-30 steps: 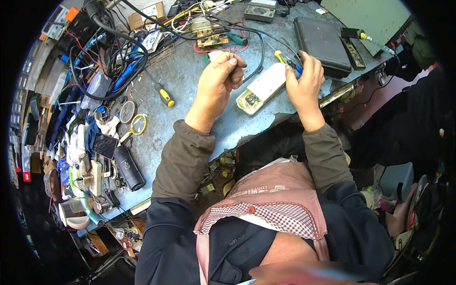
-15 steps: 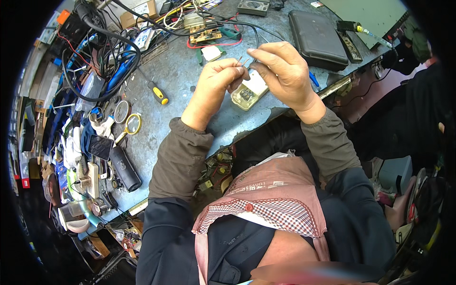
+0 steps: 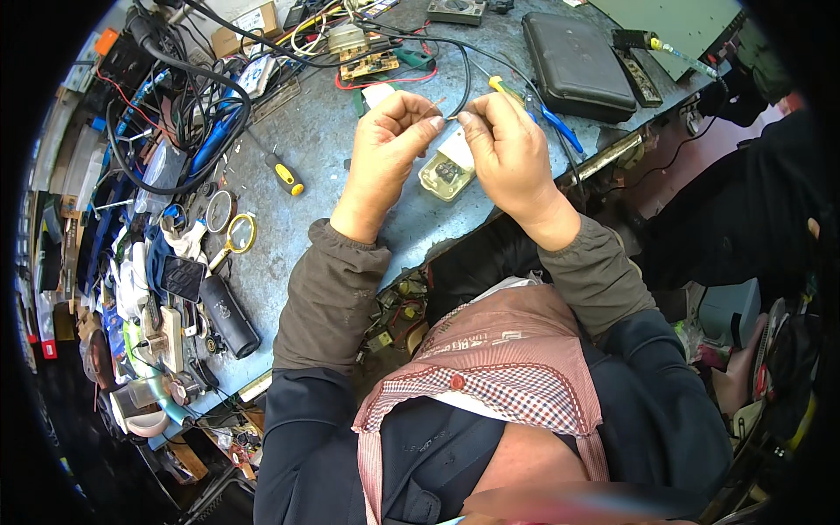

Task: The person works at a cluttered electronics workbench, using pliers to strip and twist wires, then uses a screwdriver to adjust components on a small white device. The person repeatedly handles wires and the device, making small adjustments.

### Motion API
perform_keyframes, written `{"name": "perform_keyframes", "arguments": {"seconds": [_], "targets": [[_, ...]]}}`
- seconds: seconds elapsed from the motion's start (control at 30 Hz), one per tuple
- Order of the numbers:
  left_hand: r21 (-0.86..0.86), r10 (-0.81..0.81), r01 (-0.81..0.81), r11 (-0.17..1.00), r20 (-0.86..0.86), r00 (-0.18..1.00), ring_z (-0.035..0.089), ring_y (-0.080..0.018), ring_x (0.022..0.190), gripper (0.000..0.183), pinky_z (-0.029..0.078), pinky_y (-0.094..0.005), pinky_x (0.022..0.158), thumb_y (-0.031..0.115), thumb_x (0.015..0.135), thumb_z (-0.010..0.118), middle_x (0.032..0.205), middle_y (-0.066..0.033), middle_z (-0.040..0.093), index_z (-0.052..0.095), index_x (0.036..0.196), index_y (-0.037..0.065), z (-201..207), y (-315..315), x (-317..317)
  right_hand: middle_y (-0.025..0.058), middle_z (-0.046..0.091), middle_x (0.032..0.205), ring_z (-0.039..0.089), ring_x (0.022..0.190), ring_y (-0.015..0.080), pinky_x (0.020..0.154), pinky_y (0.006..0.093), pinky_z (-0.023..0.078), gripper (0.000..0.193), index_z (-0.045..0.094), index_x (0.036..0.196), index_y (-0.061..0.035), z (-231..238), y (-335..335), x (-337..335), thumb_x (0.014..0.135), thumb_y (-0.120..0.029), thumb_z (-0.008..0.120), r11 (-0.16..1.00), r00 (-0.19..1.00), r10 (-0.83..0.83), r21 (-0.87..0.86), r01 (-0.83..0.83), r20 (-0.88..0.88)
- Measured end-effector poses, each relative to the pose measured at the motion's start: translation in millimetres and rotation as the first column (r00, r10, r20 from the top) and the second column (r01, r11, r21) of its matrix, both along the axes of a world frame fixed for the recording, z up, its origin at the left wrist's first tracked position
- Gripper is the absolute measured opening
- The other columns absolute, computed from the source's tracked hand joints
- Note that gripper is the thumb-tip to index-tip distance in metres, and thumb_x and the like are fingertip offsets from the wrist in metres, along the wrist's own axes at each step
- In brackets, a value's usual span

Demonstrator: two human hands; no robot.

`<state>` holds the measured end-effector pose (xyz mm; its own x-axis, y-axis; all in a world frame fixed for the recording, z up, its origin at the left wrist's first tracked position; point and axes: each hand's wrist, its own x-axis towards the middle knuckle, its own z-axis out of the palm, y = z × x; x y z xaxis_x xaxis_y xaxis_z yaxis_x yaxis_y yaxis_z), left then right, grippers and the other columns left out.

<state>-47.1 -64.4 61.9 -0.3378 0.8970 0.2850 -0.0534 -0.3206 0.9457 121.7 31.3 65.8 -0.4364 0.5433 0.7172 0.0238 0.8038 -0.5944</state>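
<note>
A thin wire end (image 3: 450, 118) of a black cable (image 3: 466, 79) lies between my two hands over the workbench. My left hand (image 3: 391, 149) is closed in a pinch, with a short copper-coloured strand showing at its fingertips. My right hand (image 3: 509, 162), thumb and forefinger together, pinches the cable end from the other side. Just below the fingers a small box with a clear, yellowish plastic end (image 3: 446, 178) and a white part rests on the bench, partly covered by my right hand. A blue-handled tool (image 3: 562, 129) lies beyond my right hand, partly hidden.
A black case (image 3: 579, 66) lies at the far right. On the left are a yellow-black screwdriver (image 3: 286, 177), a magnifying glass (image 3: 241, 234), a phone (image 3: 185, 277) and a black bottle (image 3: 229, 317). Tangled cables (image 3: 232, 122) and a circuit board (image 3: 372, 65) fill the back.
My right hand's raised fingers have come down into a pinch, slightly lower and leftward. My left fingers have turned a little. More of the blue-handled tool shows.
</note>
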Motion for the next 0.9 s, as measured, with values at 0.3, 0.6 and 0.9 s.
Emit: {"name": "perform_keyframes", "arguments": {"seconds": [0.3, 0.6, 0.9], "targets": [[-0.005, 0.010, -0.011, 1.000, -0.171, 0.985, 0.058, -0.0041, 0.084, 0.013, 0.047, -0.0236, 0.075, 0.013, 0.108, 0.073, 0.096, 0.0034, 0.069, 0.073, 0.113, 0.001, -3.4, -3.3, -4.6, 0.0021, 0.067, 0.089, 0.062, 0.072, 0.0120, 0.060, 0.0277, 0.049, 0.018, 0.068, 0.110, -0.0007, -1.2, -1.9, 11.3, 0.109, -0.019, 0.071, 0.125, 0.833, 0.285, -0.843, -0.524, -0.475], [0.012, -0.019, 0.020, 1.000, -0.118, 0.993, 0.061, -0.0056, 0.091, 0.011, 0.051, -0.0241, 0.080, 0.011, 0.109, 0.072, 0.101, 0.0021, 0.070, 0.073, 0.114, 0.000, -1.1, -1.5, -4.7, 0.0096, 0.071, 0.087, 0.063, 0.069, 0.0224, 0.063, 0.0340, 0.051, 0.011, 0.075, 0.101, -0.0002, -7.9, 8.4, -1.6, 0.104, -0.010, 0.077, 0.979, 0.991, 0.099, 0.186, -0.082, -0.085], [0.034, 0.037, -0.032, 0.999, -0.151, 0.988, 0.061, -0.0054, 0.088, 0.011, 0.051, -0.0244, 0.077, 0.010, 0.110, 0.072, 0.100, 0.0022, 0.071, 0.073, 0.115, 0.001, -2.7, -2.4, -2.5, 0.0056, 0.072, 0.090, 0.068, 0.077, 0.0162, 0.070, 0.0306, 0.055, 0.022, 0.074, 0.119, 0.0005, -5.6, -4.3, -4.5, 0.101, -0.009, 0.080, 0.878, 0.953, 0.183, -0.395, -0.269, -0.243]]}}
